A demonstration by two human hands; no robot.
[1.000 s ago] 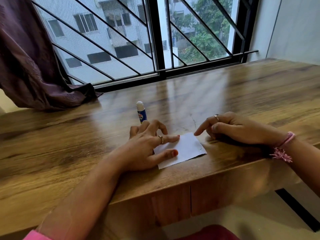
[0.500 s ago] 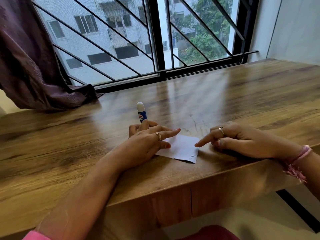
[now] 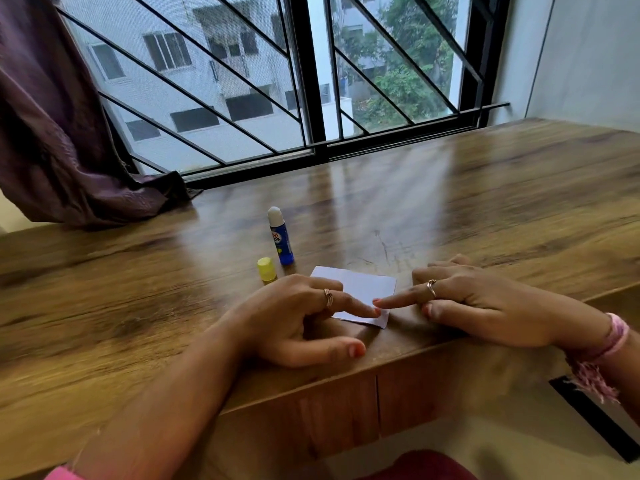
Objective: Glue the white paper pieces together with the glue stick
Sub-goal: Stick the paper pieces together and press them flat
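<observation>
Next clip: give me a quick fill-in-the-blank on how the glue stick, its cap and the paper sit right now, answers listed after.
1. The blue glue stick stands ____ on the wooden table.
2. Its cap, off and beside it, is ____ in colour.
3. Both index fingertips press the white paper at its near ____ corner.
4. The left hand and the right hand each wear a ____.

Missing words: upright; yellow; right; ring

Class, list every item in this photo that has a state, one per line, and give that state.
Blue glue stick: upright, uncapped.
Yellow cap: off, standing beside the stick.
White paper: flat on the wooden table, pressed.
Left hand: forefinger pressing paper.
Right hand: forefinger pressing paper.
</observation>
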